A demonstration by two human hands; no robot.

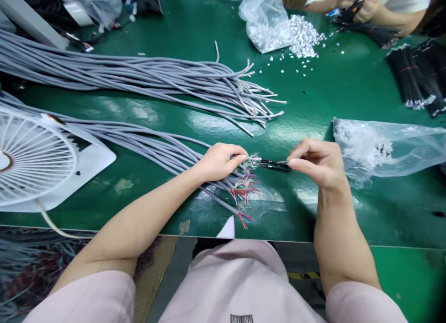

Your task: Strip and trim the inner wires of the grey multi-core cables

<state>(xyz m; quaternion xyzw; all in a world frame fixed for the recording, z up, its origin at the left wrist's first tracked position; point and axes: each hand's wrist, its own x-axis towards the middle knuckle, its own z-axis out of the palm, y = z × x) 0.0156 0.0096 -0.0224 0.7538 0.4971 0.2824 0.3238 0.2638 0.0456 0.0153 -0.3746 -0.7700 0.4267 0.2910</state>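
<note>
My left hand [220, 163] is closed in a pinch on the end of a grey cable, just behind its frayed silvery shield strands [252, 161]. Black tweezers [273, 165] are held between the thumb and fingers of my right hand [318, 162], their tips at those strands. Below my left hand, other cable ends of the lower grey bundle [149, 139] show loose shielding and red and blue inner wires [244, 193]. One grey cable [223, 206] lies nearest the table's front edge, its coloured wires fanned out.
A second grey cable bundle [139, 76] with whitish ends lies farther back. A white fan [38, 155] stands at left. Plastic bags lie at right [400, 146] and at the back [261, 16], beside scattered small silvery pieces [304, 37]. Across the table, another person's hands [365, 7] hold dark wires.
</note>
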